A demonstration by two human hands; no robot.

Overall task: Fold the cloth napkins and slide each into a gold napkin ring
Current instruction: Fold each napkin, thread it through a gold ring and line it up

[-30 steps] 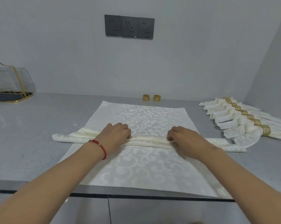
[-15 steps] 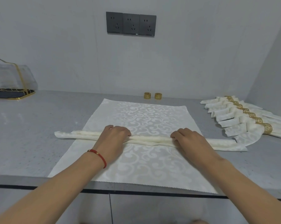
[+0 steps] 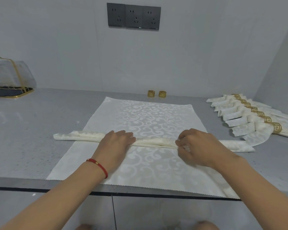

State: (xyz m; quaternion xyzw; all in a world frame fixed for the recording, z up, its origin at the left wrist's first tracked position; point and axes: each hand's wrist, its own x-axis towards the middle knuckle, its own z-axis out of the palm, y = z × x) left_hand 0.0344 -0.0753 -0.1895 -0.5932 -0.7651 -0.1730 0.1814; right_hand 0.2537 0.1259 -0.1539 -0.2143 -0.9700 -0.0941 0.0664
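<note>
Since 0.5 s ago your hands barely shifted. Left hand [image 3: 117, 143] and right hand [image 3: 195, 147] each grip the rolled napkin [image 3: 154, 142], lying across the mat [image 3: 149, 117]. Approx. seven ringed napkins [image 3: 249, 117] done; two rings [image 3: 156, 93] left.

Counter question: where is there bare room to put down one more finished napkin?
Bare counter lies left of the spread cloth, up to the gold-edged cover. The right side is crowded with ringed napkins.
</note>
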